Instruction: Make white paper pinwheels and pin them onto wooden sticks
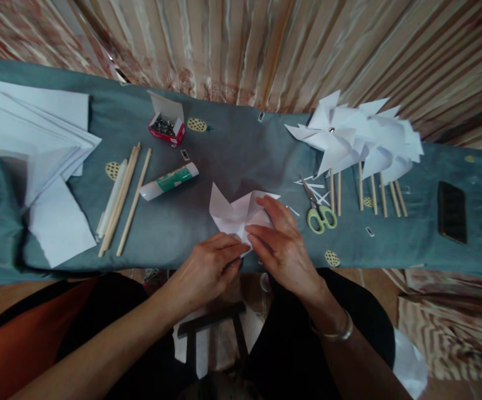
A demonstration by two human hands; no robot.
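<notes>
A white paper pinwheel (pixel 235 214) with folded, pointed blades lies at the near edge of the cloth-covered table, between my hands. My left hand (pixel 214 264) has its fingers closed on the pinwheel's near side, thumb toward the centre. From the right, my right hand (pixel 282 244) grips the paper, thumb and index finger near the middle and the other fingers bent over the right blade. A glue tube (pixel 170 180) with a green label lies beyond my left hand. Green-handled scissors (pixel 318 211) rest right of my right hand, beside thin paper strips (pixel 318 191).
Finished pinwheels (pixel 349 133) on wooden sticks lie overlapping at the back right. An open red box (pixel 166 128) holds small metal pins. Wooden sticks (pixel 126 205) and stacked white paper (pixel 36 128) are on the left. A dark phone (pixel 452 211) lies far right; a striped curtain (pixel 241 50) hangs behind.
</notes>
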